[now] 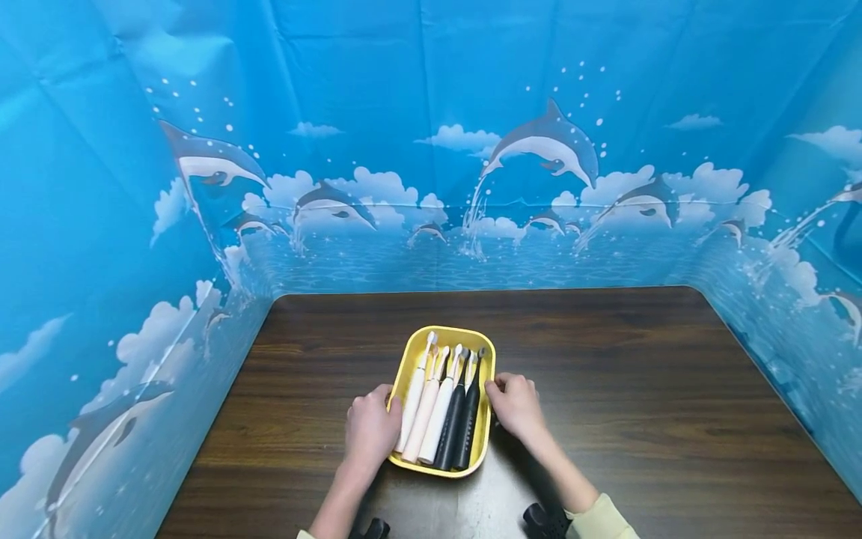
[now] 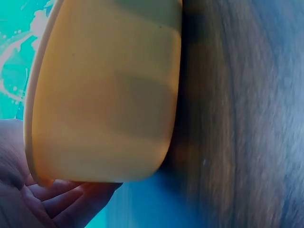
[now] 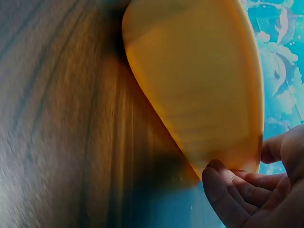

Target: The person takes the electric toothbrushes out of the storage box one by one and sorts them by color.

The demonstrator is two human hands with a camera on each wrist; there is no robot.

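Note:
A yellow tray (image 1: pixel 480 449) with a raised rim lies near the middle of the table. In it several electric toothbrushes lie side by side, heads toward the far end: a white toothbrush (image 1: pixel 411 408), a pale pink toothbrush (image 1: pixel 423 413), another white one, and black toothbrushes (image 1: pixel 468 419) on the right. My left hand (image 1: pixel 373 425) grips the tray's left side, thumb at the rim. The right hand (image 1: pixel 517 404) holds the opposite side, a little farther away. In both wrist views curled fingers meet the tray's outer wall (image 2: pixel 104 95). Whether its base fully touches the table, I cannot tell.
The dark wood table (image 1: pixel 640 389) extends to both sides of the tray. Blue sheeting with dolphins (image 1: pixel 431 150) encloses its back, left and right. Black devices (image 1: pixel 539 516) are partly visible below the wrists at the near edge.

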